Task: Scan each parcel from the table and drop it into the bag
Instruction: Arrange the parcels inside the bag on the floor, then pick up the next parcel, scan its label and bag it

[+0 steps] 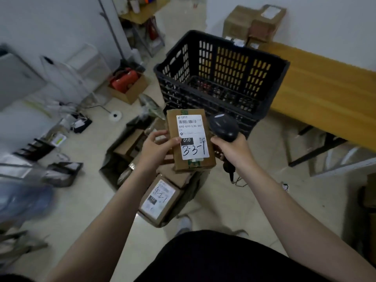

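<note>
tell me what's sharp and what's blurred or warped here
Head view: the parcel in the left hand shows a sharp, glare-free label; the scanner in the right hand is slightly soft; clutter at the left edge is smeared; the wide lens bows the wooden table and black crate.

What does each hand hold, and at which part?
Left hand: brown cardboard parcel with white label, by its left edge. Right hand: black handheld scanner, by its handle.

Pale floor bearing a black slatted crate, an open cardboard box with a red object, and a dark bag with labelled parcels; wooden tabletop at right.
</note>
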